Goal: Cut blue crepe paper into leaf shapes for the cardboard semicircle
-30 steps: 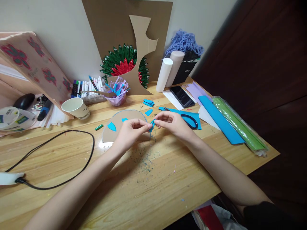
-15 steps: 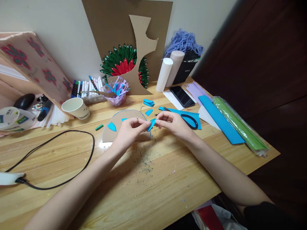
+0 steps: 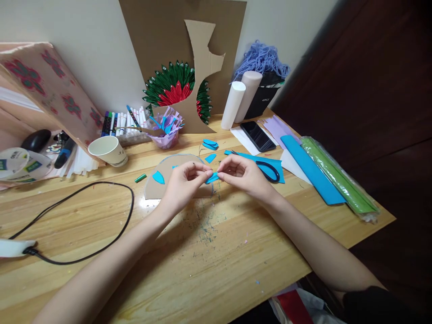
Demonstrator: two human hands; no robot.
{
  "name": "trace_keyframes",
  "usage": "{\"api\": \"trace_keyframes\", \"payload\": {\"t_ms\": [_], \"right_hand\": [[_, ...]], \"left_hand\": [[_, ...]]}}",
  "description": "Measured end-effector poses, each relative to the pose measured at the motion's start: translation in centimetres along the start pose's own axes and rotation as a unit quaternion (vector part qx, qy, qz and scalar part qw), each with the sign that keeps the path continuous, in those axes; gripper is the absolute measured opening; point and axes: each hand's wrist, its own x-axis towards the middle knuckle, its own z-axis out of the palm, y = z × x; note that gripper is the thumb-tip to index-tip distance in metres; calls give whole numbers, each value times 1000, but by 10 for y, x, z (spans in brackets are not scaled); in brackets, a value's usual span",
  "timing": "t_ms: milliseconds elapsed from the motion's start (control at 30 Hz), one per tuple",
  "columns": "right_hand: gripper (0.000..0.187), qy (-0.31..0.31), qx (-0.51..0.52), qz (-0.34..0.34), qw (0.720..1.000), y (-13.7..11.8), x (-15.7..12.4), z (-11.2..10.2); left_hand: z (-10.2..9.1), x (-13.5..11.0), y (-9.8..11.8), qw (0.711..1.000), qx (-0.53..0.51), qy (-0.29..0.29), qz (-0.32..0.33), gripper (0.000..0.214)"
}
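Between my two hands is a small blue paper piece (image 3: 212, 178), pinched at both ends. My left hand (image 3: 185, 182) grips its left end with thumb and fingers, above a rounded cardboard piece (image 3: 155, 192). My right hand (image 3: 243, 177) pinches the right end. On the cardboard lies a blue petal-shaped piece (image 3: 158, 177); another blue bit is partly hidden behind my left hand. Just beyond my hands are a loose blue petal (image 3: 210, 158) and a small stack of blue petals (image 3: 210, 144). Scissors (image 3: 270, 171) with dark handles rest on a blue sheet (image 3: 281, 165), partly behind my right hand.
A paper cup (image 3: 108, 150), a purple bowl of paper scraps (image 3: 165, 138) and markers (image 3: 124, 122) stand at the back left. A black cable (image 3: 132, 198) loops on the left. A phone (image 3: 258, 136) and paper rolls (image 3: 313, 171) lie right. Cardboard cutouts (image 3: 205, 67) lean behind.
The blue piece between my fingers has turned from upright and slanted to flatter and narrower. My fingertips have shifted slightly; the view has moved a little.
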Motion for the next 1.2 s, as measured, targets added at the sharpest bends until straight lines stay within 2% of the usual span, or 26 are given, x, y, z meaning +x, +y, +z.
{"api": "trace_keyframes", "payload": {"t_ms": [100, 233, 367, 567, 700, 967, 1200], "right_hand": [[9, 0, -38, -30, 999, -2, -2, 1], [10, 7, -73, -43, 996, 1, -2, 3], [11, -5, -62, -19, 998, 11, 0, 12], [12, -41, -41, 34, 998, 24, -5, 25], [14, -44, -49, 43, 997, 29, -10, 27], [11, -36, -146, -22, 988, 32, -14, 29], [11, -42, -186, -48, 980, 30, -15, 26]], "left_hand": [[-2, 0, 1, 999, 14, 4, 34, 17], [-7, -2, -1, 998, 40, -20, 51, 18], [-13, -13, -14, 996, 71, 0, 46, 20], [-15, -28, -39, 999, 40, -5, 21, 23], [-13, -30, -49, 999, 38, 17, 12, 23], [-12, -31, -58, 996, 84, 31, 15, 24], [-11, -32, -59, 990, 126, 48, 40, 24]]}}
